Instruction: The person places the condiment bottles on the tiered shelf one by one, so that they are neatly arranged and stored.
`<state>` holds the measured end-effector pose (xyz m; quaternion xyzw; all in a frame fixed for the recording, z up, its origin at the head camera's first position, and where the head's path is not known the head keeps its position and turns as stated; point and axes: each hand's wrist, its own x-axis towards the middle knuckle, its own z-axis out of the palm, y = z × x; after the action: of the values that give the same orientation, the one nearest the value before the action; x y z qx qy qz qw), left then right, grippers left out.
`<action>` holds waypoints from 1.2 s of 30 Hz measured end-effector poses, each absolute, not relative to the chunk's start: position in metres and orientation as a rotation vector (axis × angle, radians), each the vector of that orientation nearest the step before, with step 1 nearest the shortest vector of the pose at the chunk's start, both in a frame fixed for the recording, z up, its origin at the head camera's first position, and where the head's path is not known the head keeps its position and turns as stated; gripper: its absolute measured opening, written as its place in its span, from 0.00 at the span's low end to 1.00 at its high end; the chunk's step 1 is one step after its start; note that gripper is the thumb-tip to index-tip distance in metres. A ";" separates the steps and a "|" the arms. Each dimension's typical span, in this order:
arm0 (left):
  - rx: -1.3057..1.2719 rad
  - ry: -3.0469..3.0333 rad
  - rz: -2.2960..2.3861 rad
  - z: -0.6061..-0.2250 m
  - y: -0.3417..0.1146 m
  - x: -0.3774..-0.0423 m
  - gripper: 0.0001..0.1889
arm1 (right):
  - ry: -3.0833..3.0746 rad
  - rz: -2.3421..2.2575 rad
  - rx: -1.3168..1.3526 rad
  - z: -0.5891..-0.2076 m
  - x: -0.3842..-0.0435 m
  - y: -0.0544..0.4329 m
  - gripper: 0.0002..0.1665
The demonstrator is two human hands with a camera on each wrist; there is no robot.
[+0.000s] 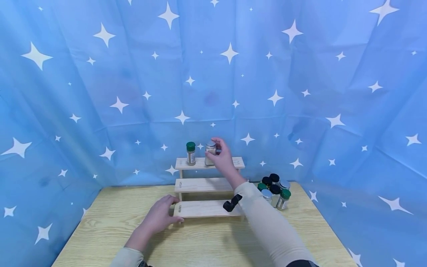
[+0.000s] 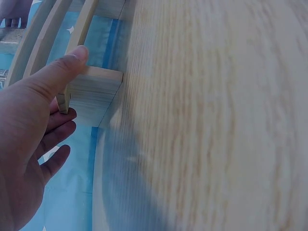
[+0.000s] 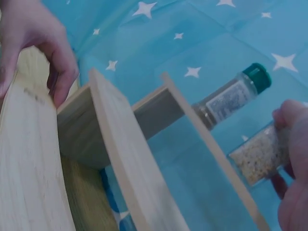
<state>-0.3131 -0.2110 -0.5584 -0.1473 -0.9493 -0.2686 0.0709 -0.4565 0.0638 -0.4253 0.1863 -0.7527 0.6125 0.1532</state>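
Note:
A three-step wooden rack (image 1: 207, 208) stands on the table. My left hand (image 1: 159, 215) grips the left end of its lowest step; in the left wrist view the thumb lies over one side of the board (image 2: 83, 29) and the fingers curl on the other. At the top step, my right hand (image 1: 224, 157) holds a clear square jar (image 3: 262, 153) with a silver lid and pale, grainy contents. The jar's base is right at the step's surface. Left of it, a spice jar (image 1: 191, 154) with a green cap stands upright on the same step.
Several more spice jars (image 1: 275, 189) with black, green and silver lids stand grouped on the table (image 1: 207, 244), right of the rack. A blue curtain (image 1: 213, 92) with white stars hangs behind and along both sides.

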 end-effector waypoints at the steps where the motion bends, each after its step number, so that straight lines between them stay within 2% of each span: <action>1: -0.443 -2.852 -0.811 -0.559 -0.211 -0.313 0.40 | -2.160 1.750 0.542 -0.426 -0.457 0.064 0.36; 12: -0.435 -2.852 -0.807 -0.559 -0.209 -0.314 0.41 | -2.195 1.673 0.581 -0.432 -0.461 0.066 0.37; 21: -0.429 -2.846 -0.811 -0.559 -0.209 -0.312 0.40 | -2.302 1.748 0.480 -0.427 -0.449 0.084 0.59; 24: -0.421 -2.853 -0.815 -0.557 -0.210 -0.312 0.41 | -2.287 1.768 0.461 -0.427 -0.443 0.096 0.59; 31: -0.398 -2.860 -0.814 -0.556 -0.210 -0.313 0.41 | -2.229 1.724 0.538 -0.431 -0.423 0.131 0.48; 36: -0.404 -2.860 -0.831 -0.555 -0.207 -0.311 0.40 | -2.339 1.622 0.549 -0.436 -0.400 0.163 0.45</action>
<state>-0.3108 -0.2074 -0.5553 -0.1340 -0.9494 -0.2758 0.0680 -0.3999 0.1634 -0.4363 0.1879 -0.8009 0.5555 0.1211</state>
